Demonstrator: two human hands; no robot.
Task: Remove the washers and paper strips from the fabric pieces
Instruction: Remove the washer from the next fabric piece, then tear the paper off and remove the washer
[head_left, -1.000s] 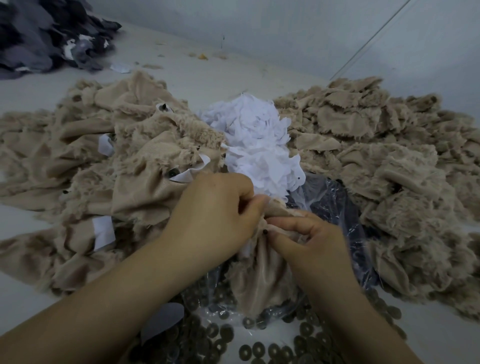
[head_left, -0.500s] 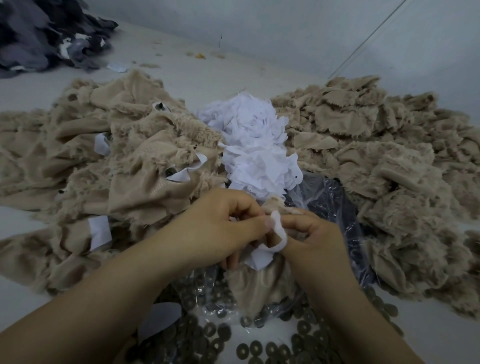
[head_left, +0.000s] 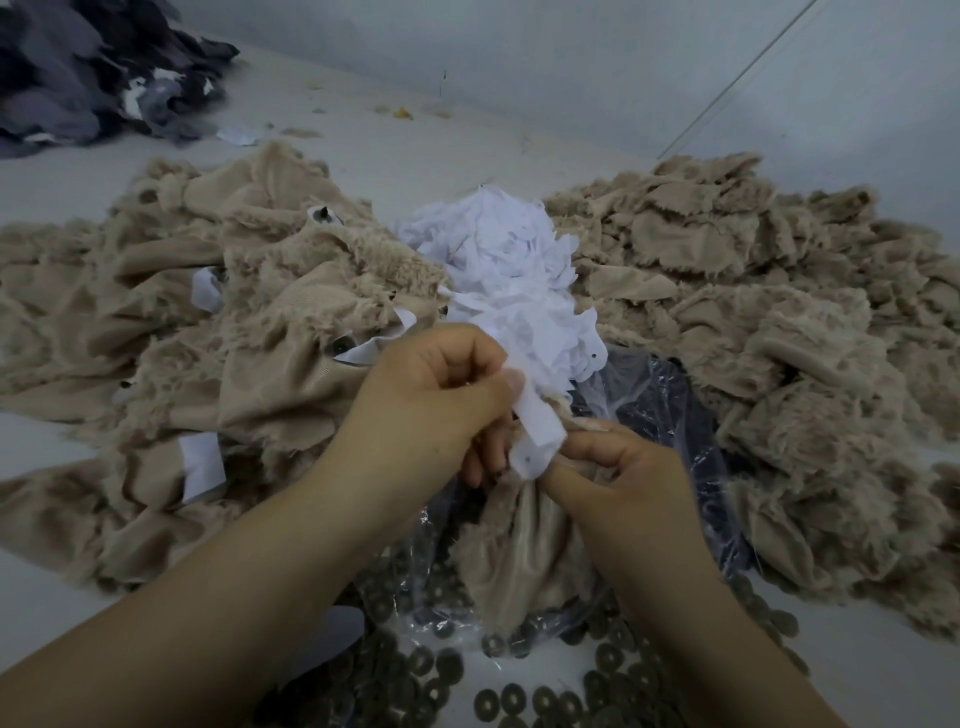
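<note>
Clear bag (head_left: 670, 415) — washers (head_left: 498, 644) inside, some spilled

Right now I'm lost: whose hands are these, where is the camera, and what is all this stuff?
No machine here: a person's bare hands, filmed by a camera on their head looking down. The left hand pinches a white paper strip; the right hand grips the tan fabric piece it comes from. On the table lie a tan pile with strips, a tan pile without, white paper scraps, and dark washers around a plastic bag.
</note>
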